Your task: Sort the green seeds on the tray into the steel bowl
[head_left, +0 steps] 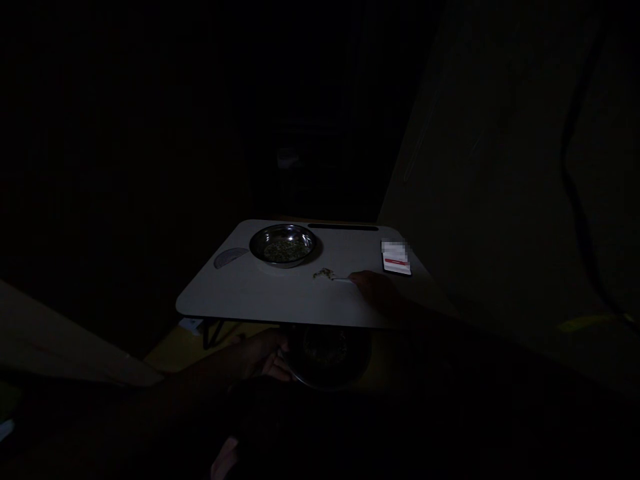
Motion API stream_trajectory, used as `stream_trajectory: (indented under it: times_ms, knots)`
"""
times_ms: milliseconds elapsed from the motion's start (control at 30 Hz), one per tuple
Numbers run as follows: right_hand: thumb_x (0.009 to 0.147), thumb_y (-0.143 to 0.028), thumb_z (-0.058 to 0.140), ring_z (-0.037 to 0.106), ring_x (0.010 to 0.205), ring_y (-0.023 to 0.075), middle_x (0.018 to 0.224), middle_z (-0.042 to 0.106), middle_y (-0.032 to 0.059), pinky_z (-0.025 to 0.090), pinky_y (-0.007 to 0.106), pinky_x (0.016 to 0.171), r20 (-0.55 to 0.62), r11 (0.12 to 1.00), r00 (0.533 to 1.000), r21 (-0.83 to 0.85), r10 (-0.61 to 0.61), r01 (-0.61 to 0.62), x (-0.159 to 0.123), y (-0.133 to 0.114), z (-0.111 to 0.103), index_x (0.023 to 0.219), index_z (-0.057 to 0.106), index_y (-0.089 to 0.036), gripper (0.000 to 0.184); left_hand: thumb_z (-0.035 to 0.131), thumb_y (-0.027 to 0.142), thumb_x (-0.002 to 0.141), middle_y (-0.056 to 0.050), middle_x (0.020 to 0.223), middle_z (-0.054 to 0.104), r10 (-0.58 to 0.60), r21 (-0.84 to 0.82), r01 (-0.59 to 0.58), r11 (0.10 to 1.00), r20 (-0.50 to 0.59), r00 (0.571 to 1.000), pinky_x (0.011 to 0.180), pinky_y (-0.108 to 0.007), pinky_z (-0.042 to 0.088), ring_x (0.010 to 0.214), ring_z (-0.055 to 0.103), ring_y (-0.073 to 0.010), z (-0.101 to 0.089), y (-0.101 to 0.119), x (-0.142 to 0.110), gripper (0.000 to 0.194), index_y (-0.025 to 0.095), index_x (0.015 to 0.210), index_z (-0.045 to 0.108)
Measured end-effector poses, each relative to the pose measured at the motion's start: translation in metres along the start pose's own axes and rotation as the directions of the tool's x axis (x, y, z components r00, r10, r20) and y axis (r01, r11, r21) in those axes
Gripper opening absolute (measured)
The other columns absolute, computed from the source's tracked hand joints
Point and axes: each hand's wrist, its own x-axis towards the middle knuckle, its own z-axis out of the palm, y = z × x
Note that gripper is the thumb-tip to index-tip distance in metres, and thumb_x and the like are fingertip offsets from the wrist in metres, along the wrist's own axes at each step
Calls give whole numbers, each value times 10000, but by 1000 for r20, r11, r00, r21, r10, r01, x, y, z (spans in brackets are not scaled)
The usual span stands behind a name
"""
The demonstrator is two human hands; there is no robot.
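My right hand (373, 288) is closed on a slim, pale utensil (343, 279) over the white tabletop; its kind is hard to make out in the dark. At the utensil's far end lies a small heap of pale and greenish bits (324, 273). Below the table's front edge, my left hand (274, 357) grips the left rim of a dark round bowl (325, 377). Loose bits (325, 347) show dimly inside that bowl. Farther back on the table stands a shiny metal bowl (283, 234) with more greenish bits in its bottom.
The small white table (280, 300) has rounded corners and dark folding legs (213, 333). On it, a lit phone (397, 259) lies at the right and a half-round, protractor-like piece (230, 257) at the left. A wall (500, 200) rises on the right. Deep shadow hides most surroundings.
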Motion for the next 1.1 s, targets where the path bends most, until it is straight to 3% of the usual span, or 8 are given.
stream_trajectory:
  times_ms: [600,1100]
  knots:
    - [736,-166,280,451,853,150,968,499,56,332,258,700,-9,998,998,-27,-63,63,-7,4,4,1010,431,-181,314,395,210,521,-48,516,580,17,16,-17,1000,26,1000,557,-286,403,533,557,-166,4,2,5,148,135,620,476]
    - [757,-182,278,453,833,142,938,512,43,337,242,673,-22,988,991,-82,-131,129,0,-11,4,1005,429,-185,290,384,211,523,-48,532,586,10,30,-11,999,26,1000,566,-288,406,536,557,-162,1,1,4,158,136,629,475]
